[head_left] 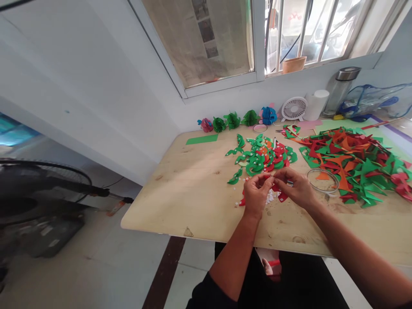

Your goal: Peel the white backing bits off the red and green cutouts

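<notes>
Over the front part of the wooden table, my left hand [255, 193] and my right hand [296, 186] meet fingertip to fingertip. Both are closed in a pinch. A bit of red paper [268, 175] shows at the left fingers; what the right fingertips grip is too small to make out. Red paper pieces with white squares [282, 196] and small white bits [270, 197] lie beneath the hands. Just beyond them spreads a heap of curved green, red and orange paper pieces [257, 156], many dotted with white squares.
A large pile of paper scraps [350, 163] covers the right side, with a roll of tape [322, 180] at its near edge. Folded paper figures [232, 121], a small white fan [294, 109] and a glass bottle [340, 92] line the wall. A green paper strip [202, 139] lies back left.
</notes>
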`<action>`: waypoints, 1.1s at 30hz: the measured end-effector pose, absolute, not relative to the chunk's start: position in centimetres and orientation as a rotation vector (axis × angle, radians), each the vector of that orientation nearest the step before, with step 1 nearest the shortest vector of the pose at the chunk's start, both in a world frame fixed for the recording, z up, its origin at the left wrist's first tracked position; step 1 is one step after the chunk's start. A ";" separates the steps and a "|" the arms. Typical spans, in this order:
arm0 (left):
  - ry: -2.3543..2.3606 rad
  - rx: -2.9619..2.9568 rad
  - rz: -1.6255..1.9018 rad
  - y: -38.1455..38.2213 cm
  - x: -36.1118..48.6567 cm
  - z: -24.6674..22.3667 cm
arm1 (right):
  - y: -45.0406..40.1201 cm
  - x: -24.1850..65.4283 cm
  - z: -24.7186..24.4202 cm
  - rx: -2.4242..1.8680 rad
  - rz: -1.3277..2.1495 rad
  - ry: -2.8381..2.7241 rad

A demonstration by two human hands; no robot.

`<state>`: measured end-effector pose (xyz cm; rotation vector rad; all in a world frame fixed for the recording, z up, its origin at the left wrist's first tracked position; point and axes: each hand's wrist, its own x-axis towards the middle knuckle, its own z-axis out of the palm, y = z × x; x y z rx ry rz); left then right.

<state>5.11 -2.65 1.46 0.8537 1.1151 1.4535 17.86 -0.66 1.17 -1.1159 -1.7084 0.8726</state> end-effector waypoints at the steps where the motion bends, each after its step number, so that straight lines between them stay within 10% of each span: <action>1: 1.149 0.857 1.475 -2.6 5.3 1.3 | -0.7 17.8 1.2 -1.122 0.829 -1.731; 33: 1.050 0.719 1.392 -2.5 5.0 1.4 | -0.4 18.2 1.5 -1.073 1.229 -1.623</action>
